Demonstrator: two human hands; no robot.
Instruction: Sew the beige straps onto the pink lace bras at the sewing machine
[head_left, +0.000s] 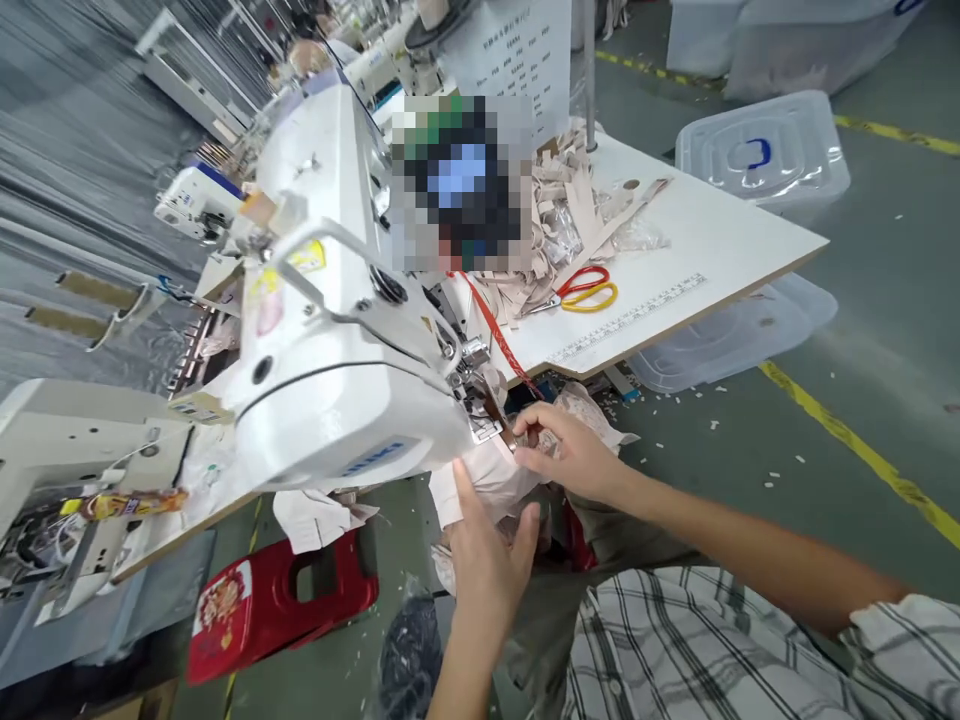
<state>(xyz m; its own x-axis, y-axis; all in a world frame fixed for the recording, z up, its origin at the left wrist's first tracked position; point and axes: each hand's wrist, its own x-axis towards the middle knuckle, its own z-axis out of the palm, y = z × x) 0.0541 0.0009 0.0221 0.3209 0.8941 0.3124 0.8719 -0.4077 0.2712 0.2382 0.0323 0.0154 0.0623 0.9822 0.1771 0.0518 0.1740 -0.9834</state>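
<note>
A white sewing machine (341,400) stands in front of me, its presser foot and needle area (484,425) at the right end. Pale pink fabric (491,485) lies below that end and hangs over my lap. My left hand (487,565) rests on the fabric with the index finger stretched out and the thumb apart. Beside the needle area my right hand (570,452) has its thumb and bent fingers pinched together at the fabric's edge. The exact stitching point is partly hidden by the machine head.
Red-and-yellow-handled scissors (589,290) lie on the white table (750,235) near a pile of pale fabric strips (570,210). A red strip (499,335) hangs over the table edge. A red stool (262,610) is on the floor, and a clear plastic lid (765,150) is behind the table.
</note>
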